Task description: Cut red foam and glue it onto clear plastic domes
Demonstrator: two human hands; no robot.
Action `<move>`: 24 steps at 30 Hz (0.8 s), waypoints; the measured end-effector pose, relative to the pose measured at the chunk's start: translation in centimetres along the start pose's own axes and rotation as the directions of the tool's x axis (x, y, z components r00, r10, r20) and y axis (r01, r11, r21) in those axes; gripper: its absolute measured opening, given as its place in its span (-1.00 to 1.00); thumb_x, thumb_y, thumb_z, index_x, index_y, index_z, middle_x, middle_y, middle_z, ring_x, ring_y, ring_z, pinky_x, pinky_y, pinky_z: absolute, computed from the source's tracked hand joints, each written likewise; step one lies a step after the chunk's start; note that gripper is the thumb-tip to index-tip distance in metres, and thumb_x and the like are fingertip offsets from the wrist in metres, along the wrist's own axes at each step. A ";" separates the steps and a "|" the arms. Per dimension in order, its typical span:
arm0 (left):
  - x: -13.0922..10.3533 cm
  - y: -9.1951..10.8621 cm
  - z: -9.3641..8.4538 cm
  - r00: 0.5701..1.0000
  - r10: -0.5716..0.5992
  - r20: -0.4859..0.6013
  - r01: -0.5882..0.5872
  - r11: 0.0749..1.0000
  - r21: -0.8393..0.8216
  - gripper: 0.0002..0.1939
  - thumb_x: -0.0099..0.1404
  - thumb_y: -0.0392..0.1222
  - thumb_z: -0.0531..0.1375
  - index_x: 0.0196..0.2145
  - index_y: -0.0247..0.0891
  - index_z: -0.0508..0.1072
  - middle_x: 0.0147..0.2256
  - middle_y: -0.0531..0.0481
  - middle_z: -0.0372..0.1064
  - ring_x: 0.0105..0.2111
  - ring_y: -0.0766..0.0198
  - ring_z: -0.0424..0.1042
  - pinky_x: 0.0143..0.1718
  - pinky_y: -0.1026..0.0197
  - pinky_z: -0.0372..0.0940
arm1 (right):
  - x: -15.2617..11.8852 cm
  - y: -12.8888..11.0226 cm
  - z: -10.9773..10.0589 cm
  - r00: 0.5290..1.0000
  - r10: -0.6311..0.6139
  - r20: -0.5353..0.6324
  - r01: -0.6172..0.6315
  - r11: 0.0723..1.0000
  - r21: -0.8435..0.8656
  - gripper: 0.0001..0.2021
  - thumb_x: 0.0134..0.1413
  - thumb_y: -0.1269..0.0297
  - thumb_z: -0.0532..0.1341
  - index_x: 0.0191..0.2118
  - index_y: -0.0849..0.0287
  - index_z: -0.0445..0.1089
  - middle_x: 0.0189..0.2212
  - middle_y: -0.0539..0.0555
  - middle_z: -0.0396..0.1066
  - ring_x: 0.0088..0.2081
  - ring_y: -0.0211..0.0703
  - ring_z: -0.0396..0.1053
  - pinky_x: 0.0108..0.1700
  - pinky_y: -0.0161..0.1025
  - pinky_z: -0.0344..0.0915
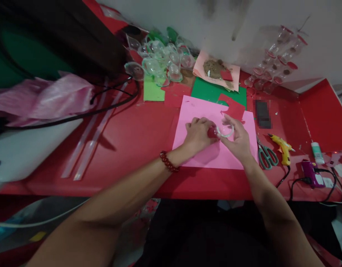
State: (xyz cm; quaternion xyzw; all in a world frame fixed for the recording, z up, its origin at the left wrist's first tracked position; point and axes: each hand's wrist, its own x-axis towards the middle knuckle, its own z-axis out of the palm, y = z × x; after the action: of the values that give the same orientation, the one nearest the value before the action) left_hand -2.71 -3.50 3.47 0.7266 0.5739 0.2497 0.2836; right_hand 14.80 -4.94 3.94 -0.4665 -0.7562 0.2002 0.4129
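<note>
Above a pink sheet of paper [201,111], my left hand [199,132] is closed around a small red round piece [212,131]. My right hand [237,139] has its thumb and fingers curved round the pale rim of a clear plastic cup [227,130]. The cup and the red piece meet between the hands; I cannot tell whether they are joined. A cut red paper scrap [233,107] lies on the sheet's far edge, just beyond my right hand. Green-handled scissors [267,156] rest to the right of the sheet.
Clear plastic cups [165,59] are heaped at the back. Right of the scissors lie a yellow glue gun [283,148], a white bottle [317,152] and a purple power strip [312,174] with cables. Two clear strips [90,148] and pink plastic [54,98] are at left.
</note>
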 end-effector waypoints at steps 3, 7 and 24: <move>-0.1 0.1 -0.1 1.000 -0.009 0.022 0.009 1.000 0.003 -0.64 0.11 -0.07 0.39 -0.14 -0.16 0.51 -0.03 -0.15 0.44 0.02 -0.18 0.25 -0.07 -0.11 0.13 | 0.0 -0.4 0.0 0.999 -0.034 0.004 0.034 0.999 -0.038 -0.45 0.10 0.31 0.30 0.22 -0.07 0.30 0.03 0.09 0.47 0.05 -0.03 0.44 0.17 0.10 0.37; -0.2 0.1 0.0 1.000 -0.020 0.021 0.020 1.000 0.003 -0.64 0.12 -0.09 0.39 -0.12 -0.16 0.50 -0.04 -0.17 0.44 0.03 -0.20 0.25 -0.07 -0.13 0.13 | 0.0 -0.8 -0.1 0.998 -0.051 0.022 0.053 0.995 -0.084 -0.45 0.07 0.36 0.27 0.21 -0.04 0.31 0.02 0.10 0.48 0.04 -0.01 0.44 0.15 0.12 0.38; -0.4 -0.2 0.2 1.000 -0.010 -0.004 0.010 0.999 -0.049 -0.72 0.12 -0.15 0.36 -0.18 -0.14 0.48 -0.03 -0.13 0.47 0.03 -0.17 0.27 -0.06 -0.12 0.11 | -0.2 -1.3 -0.1 0.997 -0.061 0.050 0.066 0.990 -0.122 -0.43 0.08 0.39 0.25 0.23 -0.07 0.29 0.01 0.09 0.50 0.05 0.03 0.44 0.12 0.15 0.36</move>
State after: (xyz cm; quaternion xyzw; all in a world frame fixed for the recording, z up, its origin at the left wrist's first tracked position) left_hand -2.79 -3.86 3.22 0.7160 0.5719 0.2636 0.3014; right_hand 14.25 -5.73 4.80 -0.4620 -0.7908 0.1505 0.3721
